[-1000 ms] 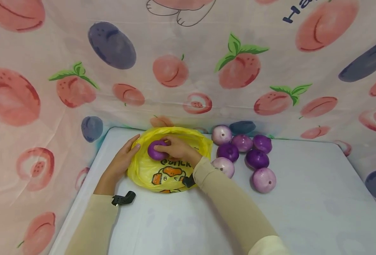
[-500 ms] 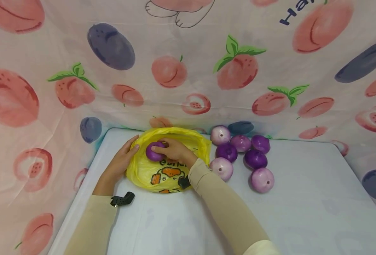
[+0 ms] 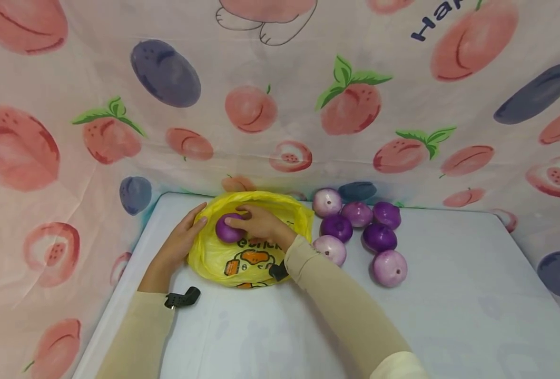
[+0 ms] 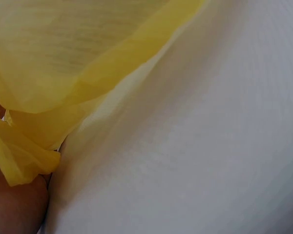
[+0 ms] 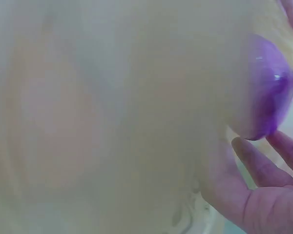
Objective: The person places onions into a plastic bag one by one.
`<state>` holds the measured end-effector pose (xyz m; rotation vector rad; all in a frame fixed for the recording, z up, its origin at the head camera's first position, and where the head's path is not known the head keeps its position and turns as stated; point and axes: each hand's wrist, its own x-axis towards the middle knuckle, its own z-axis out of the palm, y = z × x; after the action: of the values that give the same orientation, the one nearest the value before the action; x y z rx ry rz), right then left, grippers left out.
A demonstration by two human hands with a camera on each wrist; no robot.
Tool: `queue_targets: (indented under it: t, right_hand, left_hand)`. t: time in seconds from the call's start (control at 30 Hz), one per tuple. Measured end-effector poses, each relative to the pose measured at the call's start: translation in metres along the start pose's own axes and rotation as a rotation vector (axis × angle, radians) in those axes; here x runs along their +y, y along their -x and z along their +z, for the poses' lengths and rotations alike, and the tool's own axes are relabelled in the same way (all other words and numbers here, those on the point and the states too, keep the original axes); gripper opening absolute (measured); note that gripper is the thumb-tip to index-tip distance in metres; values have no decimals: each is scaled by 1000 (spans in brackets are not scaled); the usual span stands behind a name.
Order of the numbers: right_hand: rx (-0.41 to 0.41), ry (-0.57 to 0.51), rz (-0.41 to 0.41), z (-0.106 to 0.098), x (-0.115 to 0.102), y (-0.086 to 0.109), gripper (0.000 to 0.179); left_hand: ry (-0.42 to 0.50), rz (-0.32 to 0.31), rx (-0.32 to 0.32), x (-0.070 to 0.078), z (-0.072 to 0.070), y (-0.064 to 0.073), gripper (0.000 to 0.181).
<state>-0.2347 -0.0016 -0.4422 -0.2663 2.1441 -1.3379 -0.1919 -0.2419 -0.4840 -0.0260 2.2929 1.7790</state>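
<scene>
In the head view, a yellow plastic bag (image 3: pixel 213 265) with a printed cartoon lies with its mouth open on the table's left part. My left hand (image 3: pixel 179 242) holds the bag's left rim, thumb on the inner side. The bag (image 4: pixel 112 58) fills the upper left of the left wrist view, with part of that hand at the lower left corner. Inside the bag's mouth, my right hand (image 3: pixel 263 225) pinches a purple onion (image 3: pixel 227 229) between thumb and fingers. Blur covers most of the right wrist view, but the onion (image 5: pixel 272 92) shows against the fingertips.
Right of the bag, several more onions sit in a loose group, among them a dark purple onion (image 3: pixel 380 238) and a paler onion (image 3: pixel 390 268). A fruit-print cloth (image 3: pixel 251 52) hangs behind and left of the white-covered table (image 3: pixel 450 295).
The head view has shifted slightly. Both hands keep their holds on the bag and the onion, and the onion sits marginally lower in the bag's mouth.
</scene>
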Motion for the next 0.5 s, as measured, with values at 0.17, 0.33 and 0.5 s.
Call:
queue_targets:
  t: [0.17, 0.33, 0.5]
  right_hand:
    - [19, 66, -13, -3, -5, 9, 78]
    - [14, 166, -83, -13, -10, 23, 74]
    - [20, 195, -120, -29, -18, 48, 73]
  left_hand:
    - [2, -6, 1, -2, 0, 0, 68]
    - [-17, -5, 6, -3, 0, 0, 68]
    - [-32, -8, 14, -2, 0, -2, 67]
